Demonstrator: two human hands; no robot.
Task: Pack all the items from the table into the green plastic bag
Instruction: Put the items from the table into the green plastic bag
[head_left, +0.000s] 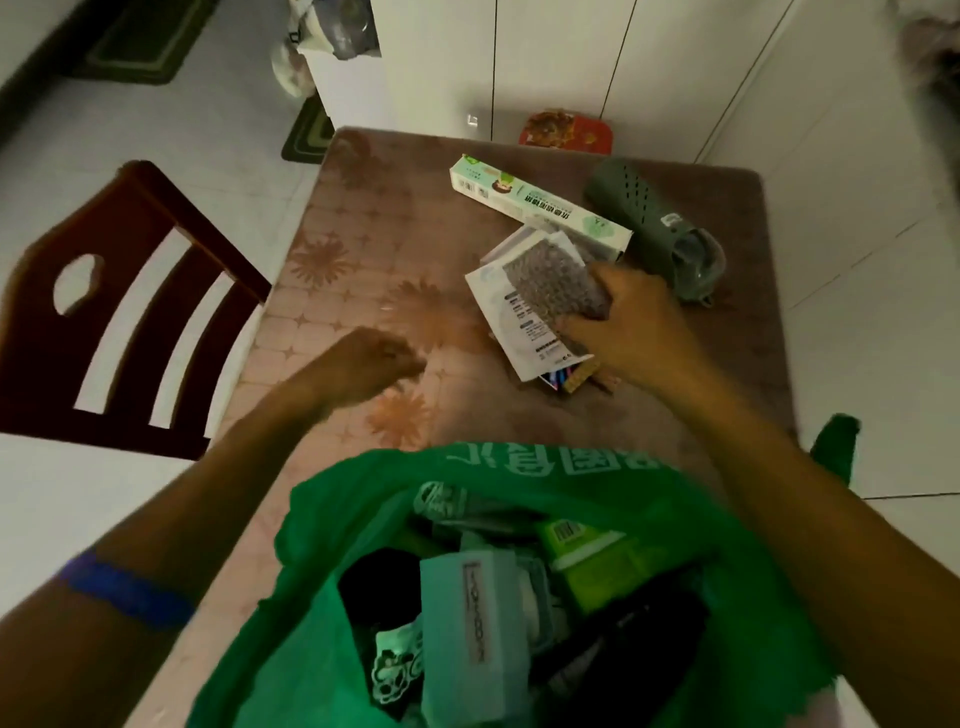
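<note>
The open green plastic bag (519, 597) (already part full) sits at the tabletop's (363, 249) near edge. The left half lies bare. The right hand (628, 322) grips a bubble-wrap packet (550, 280) near the right edge. The long white-green carton (535, 205) runs diagonally toward the far edge. The left hand (369, 364) hovers loosely curled, holding nothing.

1 bag (519, 467), 1 box (540, 208), 1 shoe (649, 218)

The right hand (631, 325) grips a bubble-wrap packet (550, 286) on the worktop (363, 270); the left hand (371, 366) hovers curled above the open green bag (332, 530).
</note>
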